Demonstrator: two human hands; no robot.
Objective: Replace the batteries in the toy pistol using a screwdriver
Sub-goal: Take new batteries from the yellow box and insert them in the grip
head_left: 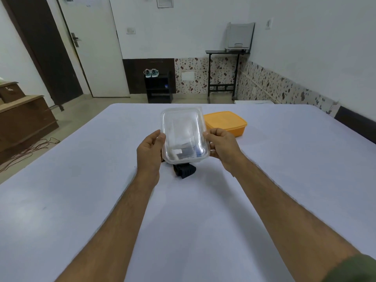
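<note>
A clear plastic container [184, 133] with a lid is lifted above the white table [81, 180]. My left hand [149, 151] grips its left side and my right hand [222, 146] grips its right side. Through the clear plastic I see white paper and small dark items, too blurred to name. Under the container's near end a black object [185, 170], apparently the grip of the toy pistol, lies on the table, mostly hidden. No screwdriver shows.
An orange lidded box [227, 122] sits on the table just right of and behind the container. Beyond the table's far edge stand a black shoe rack [158, 88] and a black side table [222, 74]. A wooden cabinet [22, 119] is at the left.
</note>
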